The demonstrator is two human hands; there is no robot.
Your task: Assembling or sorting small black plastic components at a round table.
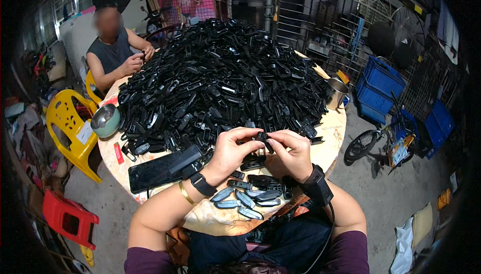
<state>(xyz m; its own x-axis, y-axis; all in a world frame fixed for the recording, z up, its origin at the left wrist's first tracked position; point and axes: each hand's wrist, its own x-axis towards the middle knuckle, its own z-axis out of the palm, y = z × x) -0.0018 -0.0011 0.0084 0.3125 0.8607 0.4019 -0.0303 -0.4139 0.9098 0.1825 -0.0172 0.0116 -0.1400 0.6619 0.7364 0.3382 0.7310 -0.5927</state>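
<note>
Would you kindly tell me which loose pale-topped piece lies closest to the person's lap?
The bottommost pale-topped piece; every other one in that group lies higher up, toward the black heap.

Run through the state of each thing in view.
Left hand: pinching small black plastic part
Right hand: pinching the same part
Black plastic pieces: heaped loosely
Glossy dark curved pieces: spread loosely
Silver metal mug: upright
Pale-green round bowl: uncovered
Nearer yellow plastic chair: upright

1 head-worn fisheye view looks forward and down, close above the left hand [230, 149] and right hand [295, 155].
</note>
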